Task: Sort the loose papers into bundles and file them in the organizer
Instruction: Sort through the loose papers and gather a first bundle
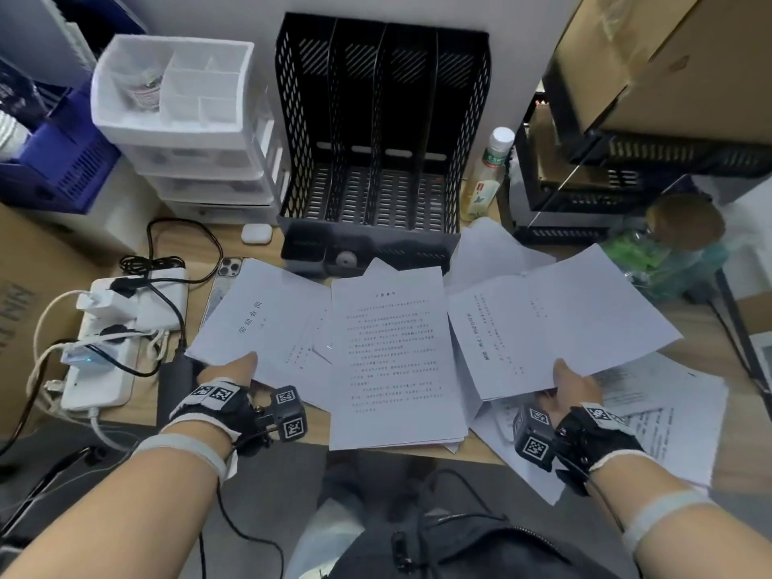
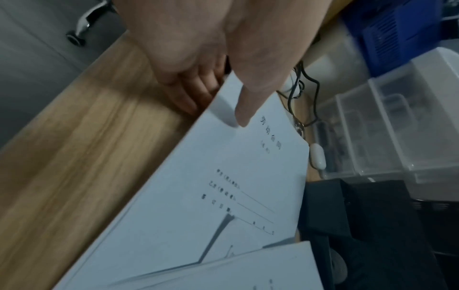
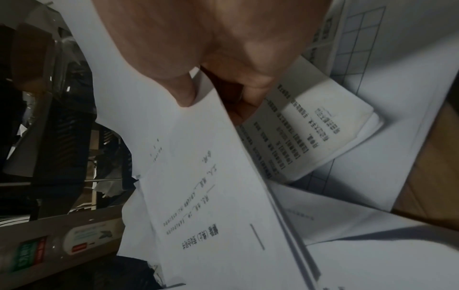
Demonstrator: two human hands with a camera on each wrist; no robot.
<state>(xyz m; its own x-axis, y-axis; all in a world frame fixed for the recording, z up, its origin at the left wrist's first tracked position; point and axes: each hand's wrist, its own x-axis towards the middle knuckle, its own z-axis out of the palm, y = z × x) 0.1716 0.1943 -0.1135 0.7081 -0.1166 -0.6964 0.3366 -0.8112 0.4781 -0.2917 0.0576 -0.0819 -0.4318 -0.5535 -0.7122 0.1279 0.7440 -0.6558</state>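
A black mesh organizer (image 1: 382,131) with several upright slots stands at the back of the wooden desk (image 1: 138,411); its slots hold no paper. My left hand (image 1: 234,369) pinches a stapled contract bundle (image 1: 263,323), thumb on top (image 2: 242,109), fingers underneath. My right hand (image 1: 572,380) pinches another white bundle (image 1: 559,323) lifted off the desk, thumb on top (image 3: 183,96). Between the hands a printed text bundle (image 1: 392,353) lies flat. More loose sheets (image 1: 651,411) lie under and right of the right hand, one showing a grid table (image 3: 357,39).
A white drawer unit (image 1: 188,119) stands left of the organizer. A power strip with chargers and cables (image 1: 108,340), a phone (image 1: 227,269) and an earbud case (image 1: 256,234) sit at left. A tea bottle (image 1: 488,173) stands right of the organizer. Black trays (image 1: 585,194) and boxes crowd the right.
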